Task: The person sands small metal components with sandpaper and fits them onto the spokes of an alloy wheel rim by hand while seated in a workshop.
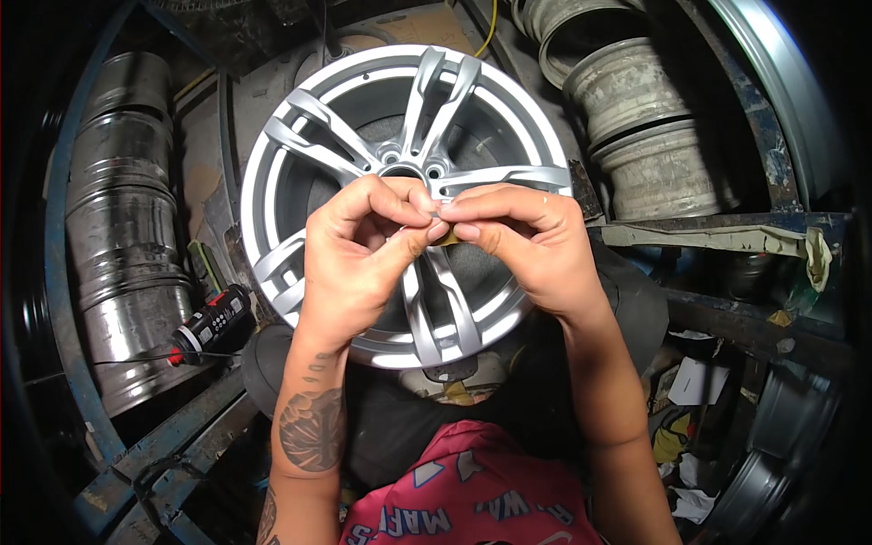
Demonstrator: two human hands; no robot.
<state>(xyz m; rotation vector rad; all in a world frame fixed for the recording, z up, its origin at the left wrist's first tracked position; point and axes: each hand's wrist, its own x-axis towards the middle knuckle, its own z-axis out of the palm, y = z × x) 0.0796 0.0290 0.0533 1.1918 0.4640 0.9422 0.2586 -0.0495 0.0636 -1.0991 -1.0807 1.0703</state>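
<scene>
A silver alloy wheel (258, 200) with paired spokes lies face up in front of me. Over its hub, my left hand (350, 263) and my right hand (549, 250) meet fingertip to fingertip. Both hands are closed in a pinch on a small yellowish piece (447, 239), thin like folded sandpaper, though its kind is not clear. Most of it is hidden behind my fingers. My hands cover part of the hub and the spokes near it.
Bare metal wheel barrels (127, 218) are stacked on a blue frame (62, 182) at left, beside a black bottle with a red tip (213, 320). More dull wheels (640, 100) stand at right. Dark wheels (786, 413) and scraps of paper (698, 381) lie lower right.
</scene>
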